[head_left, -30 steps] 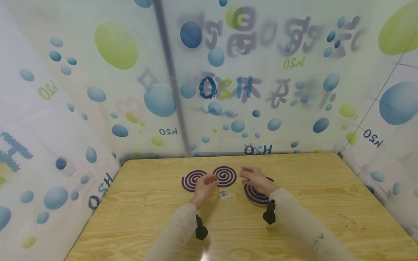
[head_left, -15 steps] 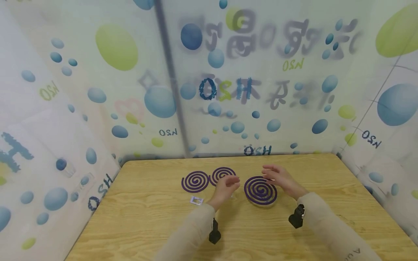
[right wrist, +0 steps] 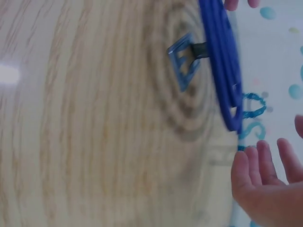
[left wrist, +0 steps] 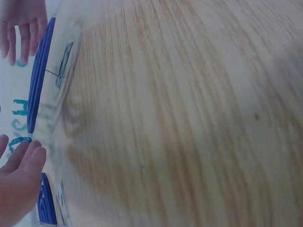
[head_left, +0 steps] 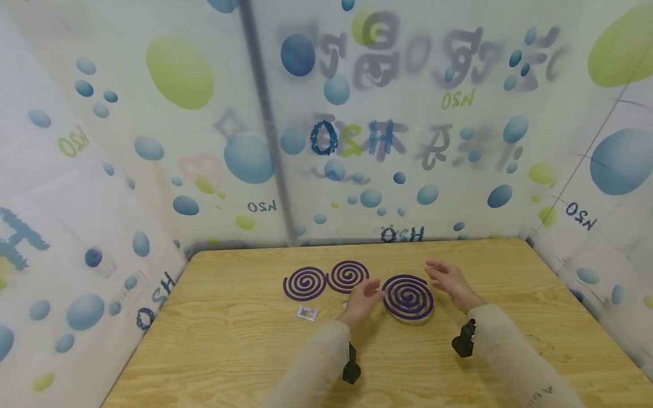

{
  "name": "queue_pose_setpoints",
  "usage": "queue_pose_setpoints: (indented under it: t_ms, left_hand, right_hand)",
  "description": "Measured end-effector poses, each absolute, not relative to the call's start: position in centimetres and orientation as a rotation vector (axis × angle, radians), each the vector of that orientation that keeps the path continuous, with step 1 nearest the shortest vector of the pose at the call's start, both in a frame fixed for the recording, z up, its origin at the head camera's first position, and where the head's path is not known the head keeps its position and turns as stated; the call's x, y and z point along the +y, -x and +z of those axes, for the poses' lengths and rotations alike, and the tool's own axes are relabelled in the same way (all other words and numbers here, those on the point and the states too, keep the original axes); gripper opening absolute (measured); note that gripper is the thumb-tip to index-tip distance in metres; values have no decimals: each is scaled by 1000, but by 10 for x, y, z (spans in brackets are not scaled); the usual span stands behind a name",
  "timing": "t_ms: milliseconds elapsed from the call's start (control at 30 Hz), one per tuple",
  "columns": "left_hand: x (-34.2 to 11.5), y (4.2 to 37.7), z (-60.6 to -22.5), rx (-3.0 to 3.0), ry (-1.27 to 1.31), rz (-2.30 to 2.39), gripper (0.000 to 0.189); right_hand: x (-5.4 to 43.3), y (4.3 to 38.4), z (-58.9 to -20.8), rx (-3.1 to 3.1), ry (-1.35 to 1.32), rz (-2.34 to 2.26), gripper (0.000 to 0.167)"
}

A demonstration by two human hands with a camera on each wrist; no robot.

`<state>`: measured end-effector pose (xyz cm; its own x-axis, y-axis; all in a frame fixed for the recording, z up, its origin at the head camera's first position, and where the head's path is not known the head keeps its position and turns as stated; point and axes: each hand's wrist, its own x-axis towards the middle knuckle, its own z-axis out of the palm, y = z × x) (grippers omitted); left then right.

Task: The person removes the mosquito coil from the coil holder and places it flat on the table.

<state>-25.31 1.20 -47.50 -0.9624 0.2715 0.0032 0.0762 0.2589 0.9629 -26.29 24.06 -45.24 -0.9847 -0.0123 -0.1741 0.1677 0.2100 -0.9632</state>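
Observation:
A purple mosquito coil (head_left: 408, 296) is raised flat above the table on a small metal stand (right wrist: 199, 50), its shadow on the wood below in the right wrist view. My left hand (head_left: 363, 300) is at the coil's left edge, fingers relaxed and holding nothing. Just off its right edge, my right hand (head_left: 454, 283) is held with loosely spread fingers, also holding nothing. Edge-on, the coil (left wrist: 40, 75) stands between both hands in the left wrist view. Two more coils, a left one (head_left: 304, 284) and a middle one (head_left: 348, 276), lie side by side further left.
A flat metal stand (head_left: 302, 313) lies in front of the left coil. Another small stand (head_left: 344, 305) is mostly hidden behind my left hand. The wooden table (head_left: 229, 340) meets a patterned curtain (head_left: 326, 215) at its back edge.
Both hands have moved right. The right hand has come off the raised coil, uncovering it, and the left hand has left the area by the left coil, uncovering a stand there.

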Motion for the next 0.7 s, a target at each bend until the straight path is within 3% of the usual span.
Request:
queue_pose_setpoints:
  t_ms: [367, 700]
  left_hand:
    - [22, 255, -492, 2320, -166, 1849, 46]
    - [26, 245, -495, 2167, -152, 2058, 41]
  right_hand:
    - [245, 263, -471, 2365, -201, -1693, 52]
    - [238, 259, -479, 2349, -166, -1705, 47]
